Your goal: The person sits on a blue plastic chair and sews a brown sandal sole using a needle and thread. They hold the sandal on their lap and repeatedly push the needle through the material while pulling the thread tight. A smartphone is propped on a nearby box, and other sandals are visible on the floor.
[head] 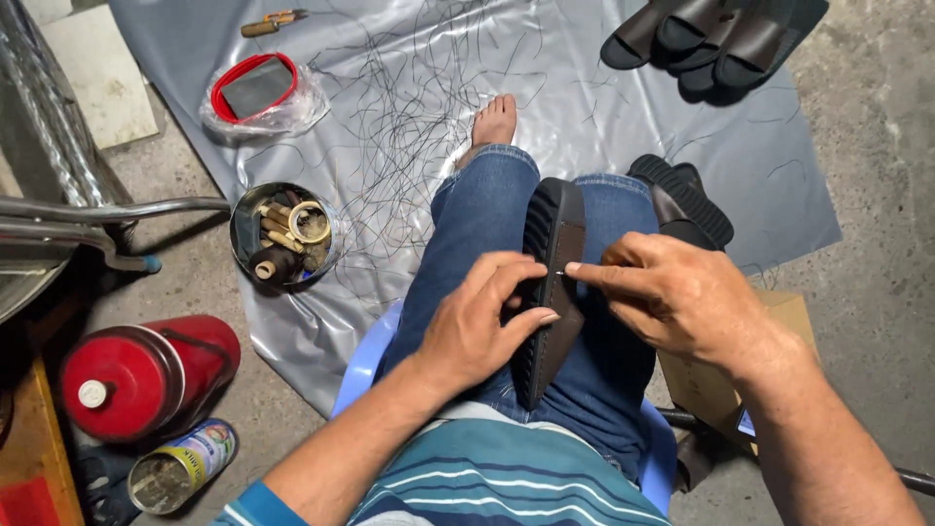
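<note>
Resting on edge across the person's lap, a dark rubber sandal shows its ribbed, saw-toothed sole along the left side and a smooth brown strap band on the right. The left hand wraps around the sandal's middle, fingers curled over the upper edge and thumb pressed against the side, gripping it firmly. The right hand is pinched shut, thumb and forefinger meeting at the sandal's edge on something too thin to make out. Both forearms angle inward from the lower corners.

Blue denim jeans cover the legs, and a bare foot rests on a glossy grey plastic sheet littered with thin, wiry black trimmings. A round metal tin holds cylindrical spools. A pile of finished dark sandals lies at the sheet's far corner; a red cylinder lies on the concrete floor.
</note>
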